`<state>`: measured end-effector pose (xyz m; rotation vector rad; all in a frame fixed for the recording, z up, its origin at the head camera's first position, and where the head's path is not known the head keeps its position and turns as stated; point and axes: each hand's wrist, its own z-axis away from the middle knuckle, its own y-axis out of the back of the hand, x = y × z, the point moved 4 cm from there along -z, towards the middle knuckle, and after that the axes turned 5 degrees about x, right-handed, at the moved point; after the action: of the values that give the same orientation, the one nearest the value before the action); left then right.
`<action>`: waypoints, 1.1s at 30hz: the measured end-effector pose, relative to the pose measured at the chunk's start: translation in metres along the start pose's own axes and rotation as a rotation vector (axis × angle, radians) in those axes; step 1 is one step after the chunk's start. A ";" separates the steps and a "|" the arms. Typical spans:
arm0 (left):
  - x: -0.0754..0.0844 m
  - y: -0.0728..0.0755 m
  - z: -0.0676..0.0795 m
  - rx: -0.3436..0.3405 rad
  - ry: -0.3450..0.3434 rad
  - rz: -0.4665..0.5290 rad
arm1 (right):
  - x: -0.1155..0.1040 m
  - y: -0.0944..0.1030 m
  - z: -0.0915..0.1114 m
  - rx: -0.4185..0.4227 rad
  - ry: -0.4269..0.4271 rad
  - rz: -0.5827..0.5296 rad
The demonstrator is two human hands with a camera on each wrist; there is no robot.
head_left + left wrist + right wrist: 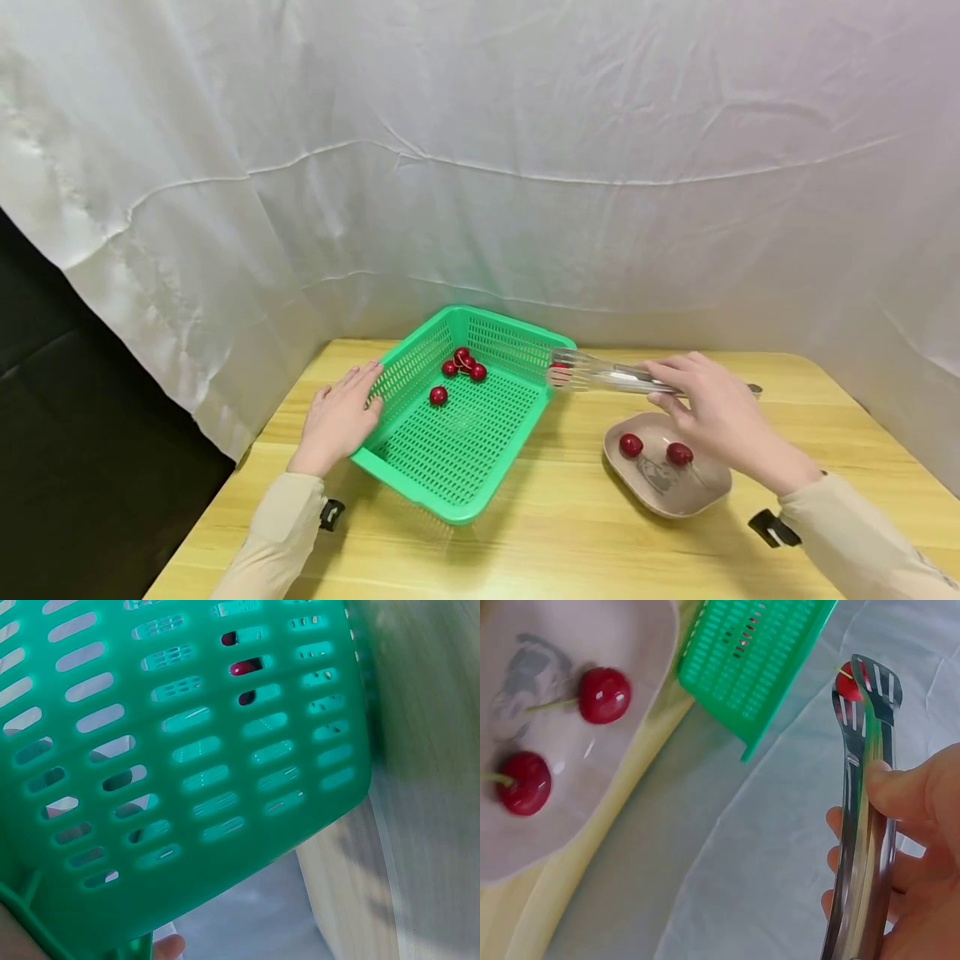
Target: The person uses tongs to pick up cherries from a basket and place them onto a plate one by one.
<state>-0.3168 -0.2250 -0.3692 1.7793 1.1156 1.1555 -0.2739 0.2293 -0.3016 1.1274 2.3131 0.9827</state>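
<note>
Gripping the left rim of the green basket, the left hand has its thumb over the rim and its fingers at the outer side, in the head view. The basket stands on the left half of the desk, its back near the far edge. On its floor, toward its far left corner, four cherries lie bunched, with a lone cherry nearer the left hand. The right hand holds metal tongs; a gripped cherry shows at their slotted ends, by the basket's right rim. Toward the desk's right edge, a plate carries two cherries.

In the left wrist view, the basket's slotted wall fills most of the frame, red showing through some openings. A fingertip appears by the rim; how the other fingers bend cannot be told here.

In the right wrist view, the thumb presses one arm of the tongs, fingers against the other; the arms lie close together, the gripped cherry between their ends. Both cherries on the plate have stems.
</note>
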 end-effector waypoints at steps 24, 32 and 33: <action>0.003 0.003 0.001 -0.001 -0.006 0.011 | 0.042 0.000 0.085 -0.123 -0.093 0.103; 0.000 0.001 0.001 -0.002 -0.005 0.008 | 0.043 -0.002 0.091 -0.116 -0.077 0.116; 0.000 0.001 0.001 -0.003 -0.005 0.008 | 0.043 -0.002 0.092 -0.113 -0.072 0.117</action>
<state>-0.3156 -0.2252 -0.3683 1.7849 1.1046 1.1563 -0.2459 0.3016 -0.3667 1.2419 2.1279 1.0824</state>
